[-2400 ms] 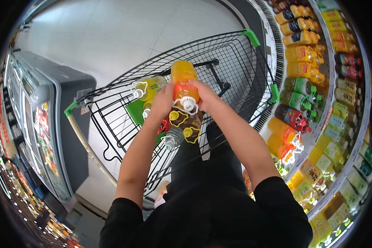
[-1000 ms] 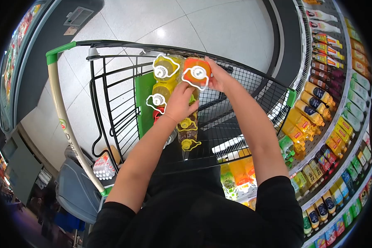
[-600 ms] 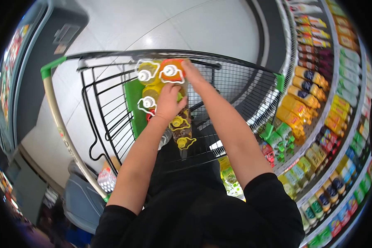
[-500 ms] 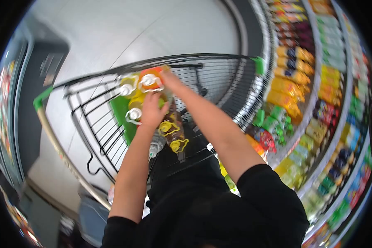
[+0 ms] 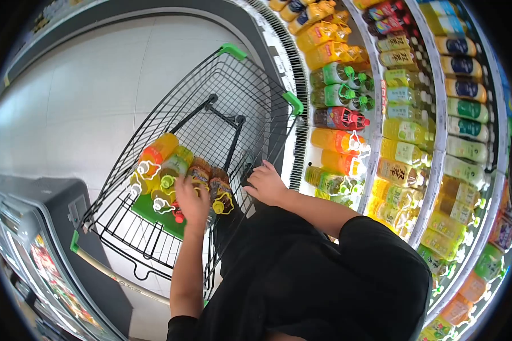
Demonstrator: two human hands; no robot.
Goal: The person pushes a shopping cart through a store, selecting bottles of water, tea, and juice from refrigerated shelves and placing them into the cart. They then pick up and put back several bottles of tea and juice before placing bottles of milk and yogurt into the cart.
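My left hand is over the bottles in the shopping cart, its fingers spread and pointing down among the bottle necks. Whether the fingertips touch a bottle is hard to tell. Close by are a yellow-green bottle with a green cap, an orange drink bottle with a white handle ring, and a dark brown bottle with a yellow cap and ring. A red cap shows below the hand. My right hand is by the cart's right side, fingers apart and holding nothing visible.
Curved shelves full of drink bottles rise on the right, with a black vent grille along their edge. A dark grey freezer case stands at the left. The cart's handle bar is at lower left.
My right hand has left the orange bottle and moved right to the cart's side. My left hand stays over the bottles. The view has turned, showing more of the cart and shelves.
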